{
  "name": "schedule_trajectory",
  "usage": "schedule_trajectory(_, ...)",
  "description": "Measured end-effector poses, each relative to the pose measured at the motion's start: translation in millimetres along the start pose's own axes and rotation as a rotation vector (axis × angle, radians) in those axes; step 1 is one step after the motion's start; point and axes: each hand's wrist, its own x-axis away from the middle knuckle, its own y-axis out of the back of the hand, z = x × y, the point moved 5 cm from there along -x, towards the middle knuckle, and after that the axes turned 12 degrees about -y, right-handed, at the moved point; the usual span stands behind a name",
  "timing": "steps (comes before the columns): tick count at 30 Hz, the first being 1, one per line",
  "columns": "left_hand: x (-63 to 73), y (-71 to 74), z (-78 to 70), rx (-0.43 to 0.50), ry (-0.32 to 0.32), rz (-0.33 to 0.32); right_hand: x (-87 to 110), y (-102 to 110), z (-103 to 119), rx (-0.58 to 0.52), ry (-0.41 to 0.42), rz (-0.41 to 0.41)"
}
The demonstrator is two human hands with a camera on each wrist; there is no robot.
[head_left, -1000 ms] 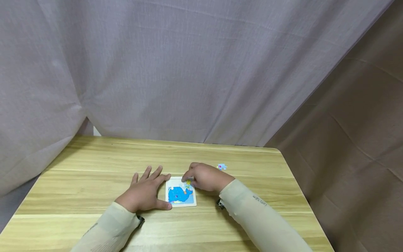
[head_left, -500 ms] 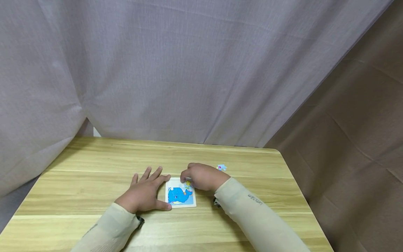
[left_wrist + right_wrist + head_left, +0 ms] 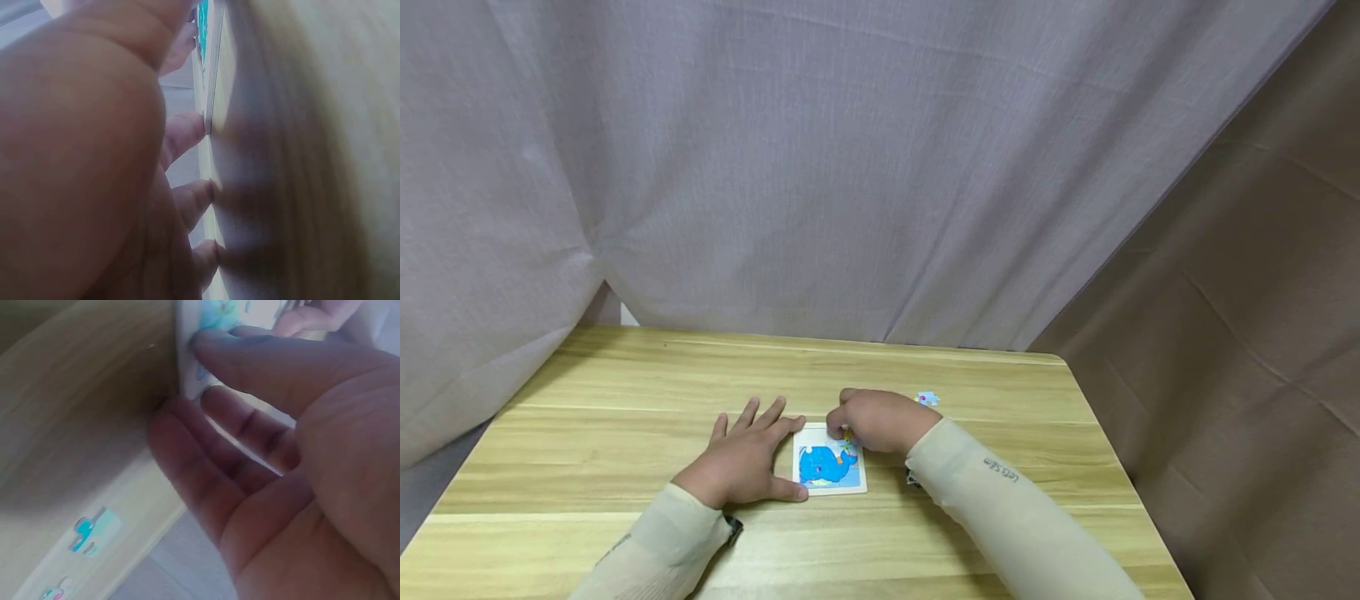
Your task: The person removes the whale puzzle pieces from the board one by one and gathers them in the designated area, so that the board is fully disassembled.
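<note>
Curtained-off workspace, room type unclear, grey drapes [image 3: 790, 183], wood-grain table [image 3: 647, 383]

A square puzzle tray [image 3: 814, 436] with a pale rim lies flat, a blue whale [image 3: 826, 464] across its near part, its far-left corner white. Apart from it lie a pale blue piece with pink [image 3: 928, 399] and another blue-and-pale piece [image 3: 105, 531].

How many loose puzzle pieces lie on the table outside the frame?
2: in the right wrist view's lower left, a blue-knobbed piece and, nearer the corner, a pink-swirl piece. The right hand may hide others.
</note>
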Motion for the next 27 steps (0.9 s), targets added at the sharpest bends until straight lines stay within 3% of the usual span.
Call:
schedule_trajectory(16,-3.0,-2.1,2.9,-0.008,0.006,0.007,-0.2,-1.7,-7.6,0.005,0.100,0.026)
schedule_trajectory(27,-2.1,-3.2,5.4,-0.003,0.011,0.003,-7.1,4.6,1.0,0.050,0.087,0.049)
